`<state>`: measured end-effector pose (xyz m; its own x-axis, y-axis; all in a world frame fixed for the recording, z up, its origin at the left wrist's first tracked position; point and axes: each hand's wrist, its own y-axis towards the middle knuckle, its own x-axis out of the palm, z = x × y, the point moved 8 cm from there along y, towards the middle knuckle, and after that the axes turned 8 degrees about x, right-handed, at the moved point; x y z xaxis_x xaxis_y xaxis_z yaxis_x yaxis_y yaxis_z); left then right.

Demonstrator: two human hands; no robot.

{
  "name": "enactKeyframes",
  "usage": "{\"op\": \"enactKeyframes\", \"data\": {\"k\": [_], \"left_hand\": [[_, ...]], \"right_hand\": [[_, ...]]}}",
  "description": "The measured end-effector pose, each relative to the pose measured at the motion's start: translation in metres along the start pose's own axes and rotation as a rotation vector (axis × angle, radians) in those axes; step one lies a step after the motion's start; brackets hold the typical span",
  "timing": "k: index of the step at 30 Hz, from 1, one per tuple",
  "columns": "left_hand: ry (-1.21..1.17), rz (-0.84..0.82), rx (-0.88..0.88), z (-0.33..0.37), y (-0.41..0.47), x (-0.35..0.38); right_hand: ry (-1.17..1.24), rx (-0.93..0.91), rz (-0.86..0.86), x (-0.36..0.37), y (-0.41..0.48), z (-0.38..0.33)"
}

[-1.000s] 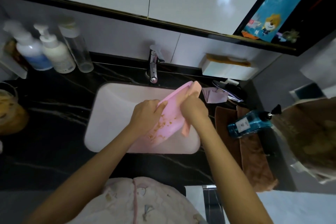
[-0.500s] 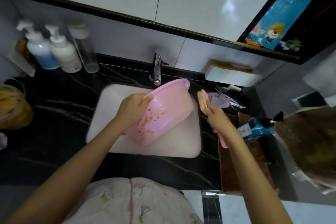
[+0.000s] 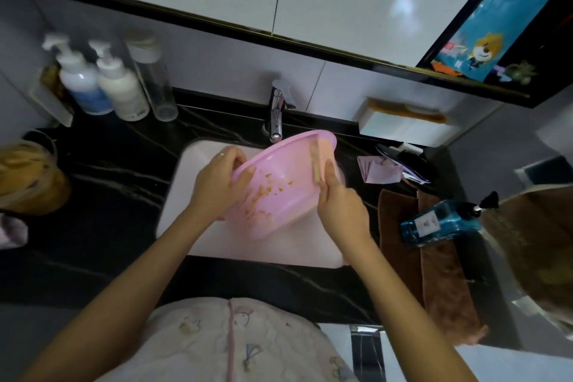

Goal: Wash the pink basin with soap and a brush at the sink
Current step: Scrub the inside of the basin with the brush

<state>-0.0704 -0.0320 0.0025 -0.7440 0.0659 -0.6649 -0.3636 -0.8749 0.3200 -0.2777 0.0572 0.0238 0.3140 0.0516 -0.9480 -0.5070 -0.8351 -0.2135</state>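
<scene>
A: Over the white sink point(image 3: 263, 253) we go. The pink basin point(image 3: 288, 214) is held on a tilt, its open side turned toward the person, its far rim just under the chrome faucet point(image 3: 276, 115).

B: Look at the left hand point(image 3: 217, 186): its grip is clamped on the near-left rim, thumb inside the bowl, fingers curled over the outer edge.

A: The right hand point(image 3: 342, 211) is opposite, its grip closed round the handle of a brush point(image 3: 317, 164), with the thumb lying straight up along it.

B: The brush head stands upright against the inner wall by the right rim — tan bristles facing into the bowl, pink back outward.

A: Orange-brown smears point(image 3: 263, 192) spatter the inside wall, right between the two hands.

B: Whether the basin's lower edge touches the sink floor, I cannot tell; the bowl itself hides it.

A: Around the action there's a black marbled counter point(image 3: 102, 201). At the back left stand a white pump bottle with a blue label point(image 3: 79, 84), a cream pump bottle point(image 3: 122, 93) and a clear bottle point(image 3: 158, 84).

B: Over on the right, a blue pump bottle point(image 3: 440, 222) lies on its side on a brown towel point(image 3: 449, 295), beside the sink.

A: And a folded pink cloth point(image 3: 378, 169) sits on the counter just behind that towel — near the right hand.
</scene>
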Motion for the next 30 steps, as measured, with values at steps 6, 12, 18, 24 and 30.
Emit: {"op": "enactKeyframes", "data": {"k": [6,12,18,24,30], "left_hand": [[-0.09,-0.063,-0.199,-0.056,-0.058,0.015],[-0.068,0.062,-0.136,-0.026,-0.027,0.008],[-0.145,0.047,-0.113,-0.017,0.006,0.011],[-0.114,0.015,-0.118,-0.015,0.006,0.015],[-0.096,0.01,-0.141,-0.025,0.013,0.012]], "right_hand": [[0.095,-0.041,0.029,-0.001,0.015,-0.003],[0.433,0.129,0.028,0.0,0.032,0.015],[0.244,-0.271,-0.048,0.009,-0.024,-0.04],[0.268,-0.1,0.08,-0.005,0.022,0.011],[0.134,-0.455,0.021,0.016,-0.041,-0.018]]}}
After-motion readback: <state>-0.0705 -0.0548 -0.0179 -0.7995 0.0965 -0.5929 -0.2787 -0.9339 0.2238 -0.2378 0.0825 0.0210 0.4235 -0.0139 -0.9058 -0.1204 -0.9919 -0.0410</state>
